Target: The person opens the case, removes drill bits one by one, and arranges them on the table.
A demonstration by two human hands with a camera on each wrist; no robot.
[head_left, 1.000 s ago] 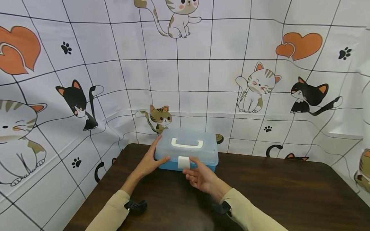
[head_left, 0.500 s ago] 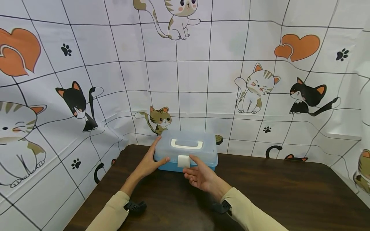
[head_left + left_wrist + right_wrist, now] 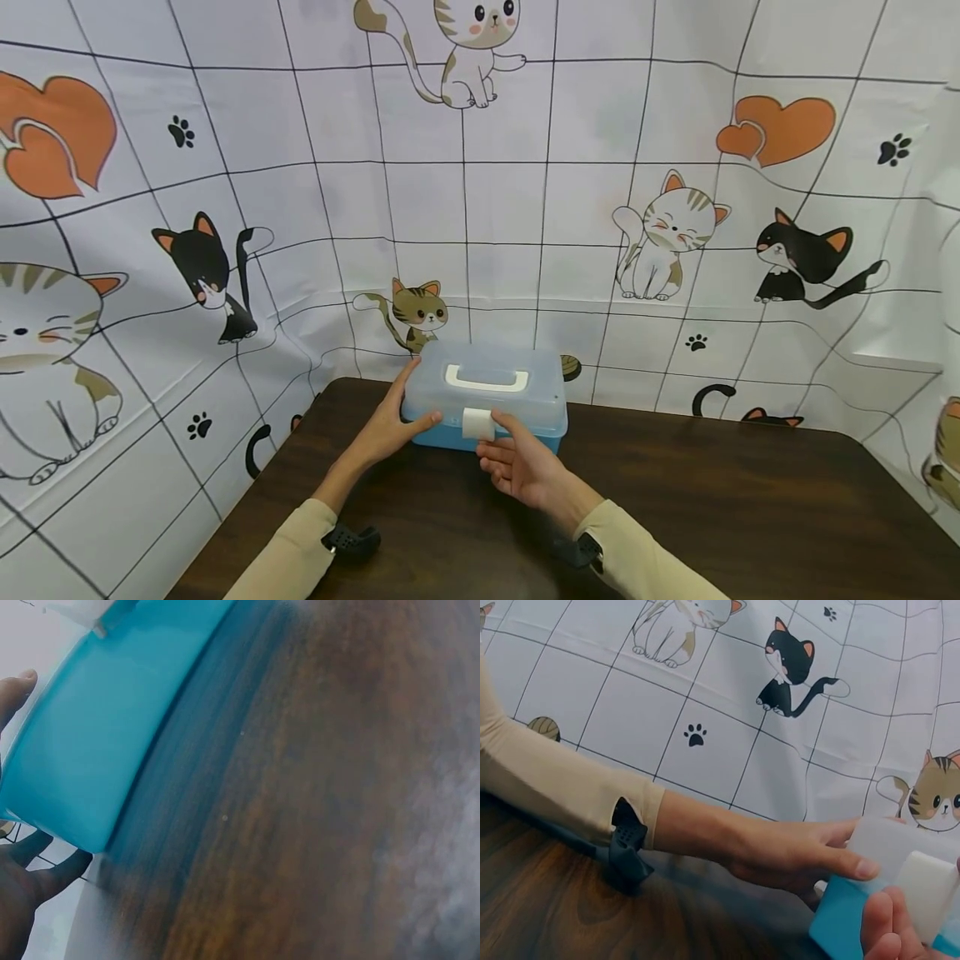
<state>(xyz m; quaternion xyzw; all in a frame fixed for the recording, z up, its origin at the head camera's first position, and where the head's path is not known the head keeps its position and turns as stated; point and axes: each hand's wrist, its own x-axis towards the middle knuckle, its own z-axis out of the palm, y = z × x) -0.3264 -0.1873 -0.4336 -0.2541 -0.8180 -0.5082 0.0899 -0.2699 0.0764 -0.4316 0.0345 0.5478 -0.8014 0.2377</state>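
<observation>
A storage box point(image 3: 487, 387) with a pale translucent lid and blue base stands on the dark wooden table. On its lid is a white handle point(image 3: 486, 379), lying flat; a white latch point(image 3: 478, 424) sits at the front. My left hand point(image 3: 386, 425) spans the front left corner, fingers fairly straight along the left side and thumb on the front. In the left wrist view, the blue base point(image 3: 112, 712) shows between thumb and fingers. My right hand point(image 3: 528, 467) pinches the latch, thumb at its upper right edge and curled fingers low by it.
Behind the table point(image 3: 712, 492) hangs a white grid-patterned sheet point(image 3: 502, 200) printed with cats and hearts. The box stands close to this sheet, at the table's far side. Black straps point(image 3: 352, 537) are worn on both wrists.
Both hands keep their places on the box and latch. The head view shifts very slightly; the lid stays down.
</observation>
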